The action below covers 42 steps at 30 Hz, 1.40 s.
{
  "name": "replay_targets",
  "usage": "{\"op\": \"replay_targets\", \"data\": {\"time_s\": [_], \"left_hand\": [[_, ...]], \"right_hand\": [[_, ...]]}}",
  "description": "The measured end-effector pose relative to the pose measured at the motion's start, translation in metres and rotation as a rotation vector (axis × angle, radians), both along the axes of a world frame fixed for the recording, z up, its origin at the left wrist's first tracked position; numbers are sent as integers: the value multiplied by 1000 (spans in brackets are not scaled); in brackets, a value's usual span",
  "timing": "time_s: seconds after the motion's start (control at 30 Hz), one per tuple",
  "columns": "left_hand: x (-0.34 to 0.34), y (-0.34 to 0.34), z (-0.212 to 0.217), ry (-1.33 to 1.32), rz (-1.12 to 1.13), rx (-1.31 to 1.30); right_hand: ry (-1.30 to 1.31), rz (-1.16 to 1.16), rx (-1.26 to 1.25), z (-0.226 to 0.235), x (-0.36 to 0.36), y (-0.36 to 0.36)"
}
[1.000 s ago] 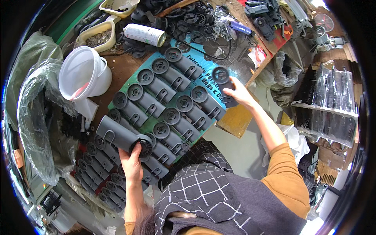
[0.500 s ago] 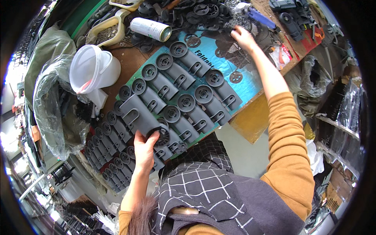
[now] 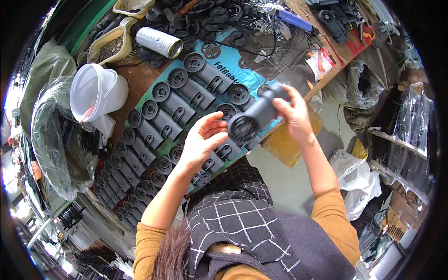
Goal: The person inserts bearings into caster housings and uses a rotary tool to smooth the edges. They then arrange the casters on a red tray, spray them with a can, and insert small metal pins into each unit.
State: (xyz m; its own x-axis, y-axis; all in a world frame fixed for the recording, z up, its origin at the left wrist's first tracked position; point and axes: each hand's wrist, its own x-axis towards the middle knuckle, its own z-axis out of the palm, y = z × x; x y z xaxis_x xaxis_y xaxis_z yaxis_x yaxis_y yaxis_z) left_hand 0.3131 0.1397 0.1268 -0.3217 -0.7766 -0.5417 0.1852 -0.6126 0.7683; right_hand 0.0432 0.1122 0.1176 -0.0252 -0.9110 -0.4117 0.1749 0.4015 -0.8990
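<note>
A dark grey plastic housing [image 3: 262, 112], tubular with a round, spoked disc at one end, is in my right hand [image 3: 297, 116]. My fingers and thumb close around its plain end, and it is tilted above the bench, slightly blurred. Just left of the round end is my left hand [image 3: 200, 144], its fingers apart and curved, with nothing seen in it. Below both hands lie rows of similar grey housings [image 3: 189, 86], their round ends turned to the far left. Some of them are hidden behind my hands and the raised part.
Loose black discs [image 3: 218, 15] pile up at the back, near a spray can [image 3: 158, 43] and a cream tray of small hardware [image 3: 122, 49]. A white bucket [image 3: 112, 93] stands at left. A blue-purple tool [image 3: 296, 19] lies at back right. Blue printed sheeting [image 3: 224, 51] covers part of the bench.
My right hand has come back from the black pile to the housing and now holds it. The housing has moved right and turned; my left hand has let go and opened.
</note>
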Motion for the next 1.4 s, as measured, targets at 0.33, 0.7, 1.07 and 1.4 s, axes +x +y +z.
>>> {"op": "replay_targets", "data": {"time_s": [0.33,0.7,1.07,1.4], "left_hand": [[52,76,-19,-585,20,-371],[85,156,4,-656,504,-197],[93,176,11,-460,682,-355],[117,123,25,-144,480,-643]], "right_hand": [[1048,606,-929,-84,-78,11],[993,351,-1151,-37,175,-150],[53,348,-515,68,143,-150],[262,-20,-574,88,97,106]]}}
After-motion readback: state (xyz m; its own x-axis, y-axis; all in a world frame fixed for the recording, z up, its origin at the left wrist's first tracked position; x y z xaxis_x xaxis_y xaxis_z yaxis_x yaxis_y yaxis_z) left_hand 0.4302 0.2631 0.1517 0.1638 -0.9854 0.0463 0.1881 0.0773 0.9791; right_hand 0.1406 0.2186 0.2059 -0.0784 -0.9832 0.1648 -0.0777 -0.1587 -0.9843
